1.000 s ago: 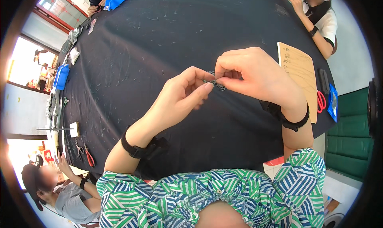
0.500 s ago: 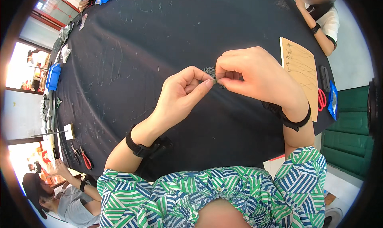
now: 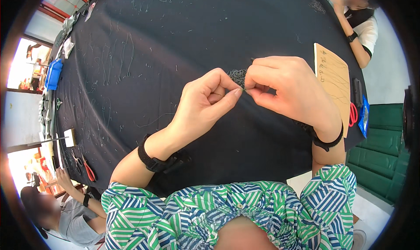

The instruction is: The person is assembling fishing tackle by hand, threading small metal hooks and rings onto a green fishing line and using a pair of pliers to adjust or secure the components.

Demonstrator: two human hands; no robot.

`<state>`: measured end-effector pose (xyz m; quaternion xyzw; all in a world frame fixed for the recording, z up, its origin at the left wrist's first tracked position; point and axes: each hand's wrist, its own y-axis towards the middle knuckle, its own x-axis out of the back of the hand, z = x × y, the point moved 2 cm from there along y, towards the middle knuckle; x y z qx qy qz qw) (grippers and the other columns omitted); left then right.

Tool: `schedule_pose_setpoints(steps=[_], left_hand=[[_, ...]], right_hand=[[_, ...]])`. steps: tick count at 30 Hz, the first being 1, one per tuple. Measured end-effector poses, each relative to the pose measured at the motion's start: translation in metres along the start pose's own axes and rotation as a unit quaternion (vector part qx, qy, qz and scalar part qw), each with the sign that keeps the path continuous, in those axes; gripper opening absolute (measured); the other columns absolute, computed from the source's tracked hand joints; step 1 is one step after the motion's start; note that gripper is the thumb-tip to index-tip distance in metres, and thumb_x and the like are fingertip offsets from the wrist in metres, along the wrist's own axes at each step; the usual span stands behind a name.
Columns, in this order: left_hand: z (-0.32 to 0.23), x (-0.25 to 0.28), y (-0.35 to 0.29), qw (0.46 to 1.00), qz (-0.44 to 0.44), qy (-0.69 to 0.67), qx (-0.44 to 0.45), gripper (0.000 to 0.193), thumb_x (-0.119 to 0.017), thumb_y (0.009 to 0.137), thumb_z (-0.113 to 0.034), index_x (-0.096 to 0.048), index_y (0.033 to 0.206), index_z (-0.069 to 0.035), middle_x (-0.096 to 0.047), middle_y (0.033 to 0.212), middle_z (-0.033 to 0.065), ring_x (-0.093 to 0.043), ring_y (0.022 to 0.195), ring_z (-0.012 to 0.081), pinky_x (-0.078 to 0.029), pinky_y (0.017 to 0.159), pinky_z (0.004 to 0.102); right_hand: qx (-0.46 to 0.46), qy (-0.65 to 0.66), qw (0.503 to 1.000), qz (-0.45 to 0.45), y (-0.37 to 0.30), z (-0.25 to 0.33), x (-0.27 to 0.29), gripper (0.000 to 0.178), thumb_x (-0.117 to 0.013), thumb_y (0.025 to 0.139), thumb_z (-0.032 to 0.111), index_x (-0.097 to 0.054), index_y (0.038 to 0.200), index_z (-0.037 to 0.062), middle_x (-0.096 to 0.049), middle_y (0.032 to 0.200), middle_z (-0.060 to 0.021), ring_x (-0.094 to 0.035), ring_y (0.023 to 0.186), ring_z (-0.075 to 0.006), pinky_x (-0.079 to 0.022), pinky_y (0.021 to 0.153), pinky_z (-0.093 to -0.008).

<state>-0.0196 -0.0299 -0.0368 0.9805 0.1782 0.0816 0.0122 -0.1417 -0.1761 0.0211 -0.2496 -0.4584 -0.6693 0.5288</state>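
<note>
Near the middle of the table, my left hand [image 3: 208, 99] and my right hand [image 3: 291, 86] meet almost fingertip to fingertip. Both are closed in a pinch on a fine thread [image 3: 243, 89], of which only a tiny bit shows in the narrow gap between them. Just beyond the fingertips lies a tangled heap of dark, curly threads [image 3: 237, 76], partly covered by my right hand. A loose thread [image 3: 158, 118] runs out on the cloth beside my left wrist.
Black cloth [image 3: 188, 35] covers the table, with scattered threads on its left half. To my right lie a tan board [image 3: 332, 83] with strands on it, red-handled scissors [image 3: 353, 114] and a blue packet [image 3: 364, 121]. Red-handled pliers [image 3: 89, 169] lie at left. Other people sit around the table.
My pinched fingertips have drawn slightly apart, opening a small gap with the thread in it. Both hands appear a little farther right as the whole view shifts slightly.
</note>
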Motion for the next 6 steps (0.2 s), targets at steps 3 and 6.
schedule_pose_setpoints(steps=[3, 6], left_hand=[[0.003, -0.004, 0.003, 0.999, -0.023, -0.011, 0.024, 0.01, -0.066, 0.093, -0.01, -0.061, 0.089, -0.002, -0.035, 0.061, -0.0092, -0.03, 0.058, 0.0014, -0.029, 0.053, 0.0212], [0.012, -0.006, 0.004, 0.998, -0.005, -0.053, 0.046, 0.008, -0.062, 0.097, -0.01, -0.06, 0.093, -0.004, -0.049, 0.068, -0.0099, -0.037, 0.061, -0.0037, -0.029, 0.055, 0.0163]], right_hand=[[-0.012, 0.001, 1.0, 0.012, -0.001, -0.005, 0.002, 0.011, -0.068, 0.072, 0.001, -0.058, 0.076, 0.0024, -0.054, 0.068, -0.0083, -0.055, 0.061, -0.0244, -0.043, 0.055, -0.034], [-0.014, 0.035, 0.998, 0.048, -0.003, -0.021, 0.002, 0.007, -0.068, 0.077, 0.004, -0.061, 0.079, 0.0023, -0.059, 0.072, -0.0102, -0.06, 0.064, -0.024, -0.046, 0.057, -0.0328]])
